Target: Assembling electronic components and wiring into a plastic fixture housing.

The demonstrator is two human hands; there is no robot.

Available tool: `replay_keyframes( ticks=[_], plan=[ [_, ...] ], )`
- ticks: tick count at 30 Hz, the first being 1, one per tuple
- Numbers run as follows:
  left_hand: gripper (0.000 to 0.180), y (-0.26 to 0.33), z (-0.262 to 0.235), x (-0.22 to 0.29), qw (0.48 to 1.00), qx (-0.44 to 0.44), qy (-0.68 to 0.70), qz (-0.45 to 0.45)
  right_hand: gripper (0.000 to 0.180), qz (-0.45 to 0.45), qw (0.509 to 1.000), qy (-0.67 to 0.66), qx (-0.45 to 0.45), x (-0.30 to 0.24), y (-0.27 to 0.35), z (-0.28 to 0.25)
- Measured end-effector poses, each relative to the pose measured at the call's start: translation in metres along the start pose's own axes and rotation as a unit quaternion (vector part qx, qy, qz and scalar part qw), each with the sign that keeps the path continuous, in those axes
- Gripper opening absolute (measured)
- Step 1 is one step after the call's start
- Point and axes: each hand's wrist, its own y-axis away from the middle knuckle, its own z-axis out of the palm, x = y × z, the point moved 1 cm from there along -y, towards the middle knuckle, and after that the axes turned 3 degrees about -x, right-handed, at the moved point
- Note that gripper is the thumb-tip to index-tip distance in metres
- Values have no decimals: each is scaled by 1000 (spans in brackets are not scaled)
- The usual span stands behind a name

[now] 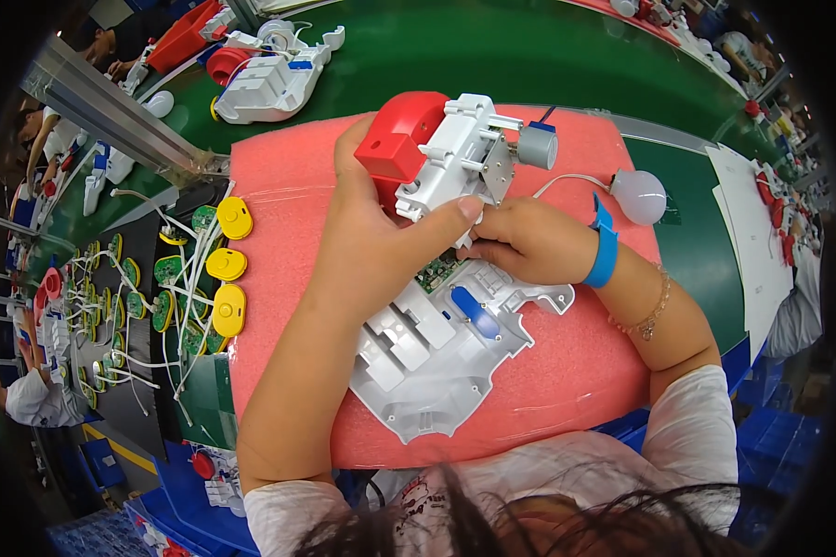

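Note:
My left hand (372, 232) is wrapped round a white plastic gearbox unit (457, 139) with a red curved cover (399, 139) on its left and a grey motor (537, 147) on its right. Its thumb lies across the unit's lower end. Close by, my right hand (534, 232) is pinched at that end; what its fingertips hold is hidden. Below both hands an open white plastic housing half (427, 408) lies hollow side up, with a blue insert (476, 311) and a partly covered green circuit board (441, 269). A white globe (639, 195) sits beside my right wrist, joined to a white wire.
Pink foam padding (585, 381) lies under the work. Yellow oval parts (235, 218) and several wired circuit boards (164, 271) are at the left, near a metal post (111, 107). Another white assembly (274, 84) stands on the green bench (437, 46). People work at the far left.

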Motion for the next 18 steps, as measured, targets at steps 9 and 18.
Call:
replay_keyframes(
  ticks=[9,18],
  plan=[
    [78,-1,0,-1,1000,-3,-1,4,12,0,1000,9,11,-2,0,0],
    [78,-1,0,-2,1000,-1,-8,10,13,4,1000,14,9,-1,2,0]
  ],
)
